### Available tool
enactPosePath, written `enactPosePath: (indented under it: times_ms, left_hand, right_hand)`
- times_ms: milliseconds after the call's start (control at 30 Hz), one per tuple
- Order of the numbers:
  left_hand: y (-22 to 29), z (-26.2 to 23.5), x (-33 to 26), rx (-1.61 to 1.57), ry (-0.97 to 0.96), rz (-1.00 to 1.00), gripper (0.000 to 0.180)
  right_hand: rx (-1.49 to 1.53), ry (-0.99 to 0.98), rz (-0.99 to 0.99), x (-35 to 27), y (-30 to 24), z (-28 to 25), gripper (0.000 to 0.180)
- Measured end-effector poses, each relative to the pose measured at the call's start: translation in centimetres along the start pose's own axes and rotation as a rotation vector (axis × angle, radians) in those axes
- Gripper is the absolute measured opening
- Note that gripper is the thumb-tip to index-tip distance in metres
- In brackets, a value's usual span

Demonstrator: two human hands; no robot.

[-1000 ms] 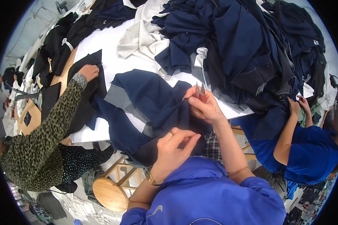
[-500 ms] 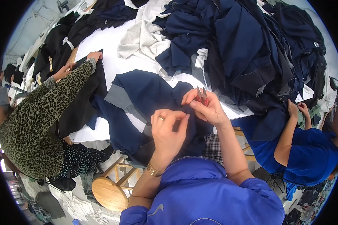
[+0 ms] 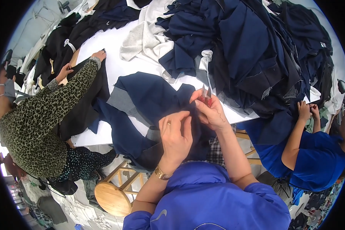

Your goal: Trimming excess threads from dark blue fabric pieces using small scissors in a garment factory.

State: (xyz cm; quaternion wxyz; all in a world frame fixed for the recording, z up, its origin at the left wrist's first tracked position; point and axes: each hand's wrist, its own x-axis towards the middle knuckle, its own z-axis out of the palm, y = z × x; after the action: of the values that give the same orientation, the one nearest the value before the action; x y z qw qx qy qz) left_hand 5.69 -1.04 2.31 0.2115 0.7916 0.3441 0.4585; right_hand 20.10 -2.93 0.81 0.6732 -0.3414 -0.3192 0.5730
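Observation:
My right hand [image 3: 212,113] is closed round small red-handled thread snips [image 3: 206,100], their two pointed blades sticking up past the fingers. Close by on its left, my left hand [image 3: 176,132] has its fingers bent toward the thumb in a pinch. Whatever lies between those fingertips is too small to tell. Navy fabric [image 3: 143,90] with a grey underside spreads over the white table [image 3: 115,69] and hangs down its front edge, passing beneath and behind both hands.
A tall heap of navy cloth [image 3: 241,46] fills the right and far side, beside light grey cloth [image 3: 145,40]. At left, a person in a patterned top [image 3: 46,122] handles black fabric [image 3: 90,96]; at right, a person in blue [image 3: 314,157] works. A wooden stool [image 3: 113,197] stands lower left.
My left hand has shifted slightly right and up, its fingers less spread. My right hand has moved a little right with the snips. The person at left has leaned back into view.

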Motion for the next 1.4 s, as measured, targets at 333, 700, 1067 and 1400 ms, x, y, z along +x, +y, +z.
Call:
enactPosePath:
  times_ms: [333,700,1067,1400]
  left_hand:
    - [-1.0,0.3,1.1,0.168,-0.008,0.098,0.037]
    - [-1.7,-0.8,2.2,-0.644,-0.095,-0.475,0.012]
    - [-2.4,-1.2,2.3,-0.380,-0.108,-0.399,0.018]
    - [-2.0,-2.5,2.9,-0.476,-0.284,-0.339,0.033]
  right_hand:
    - [-0.006,0.090,0.081,-0.1,-0.2,0.0,0.010]
    - [0.023,0.076,0.089,0.0,-0.9,0.3,0.011]
    - [-0.100,0.135,0.109,0.3,-1.3,1.4,0.010]
    - [-0.614,0.235,-0.075,0.4,-1.6,2.5,0.014]
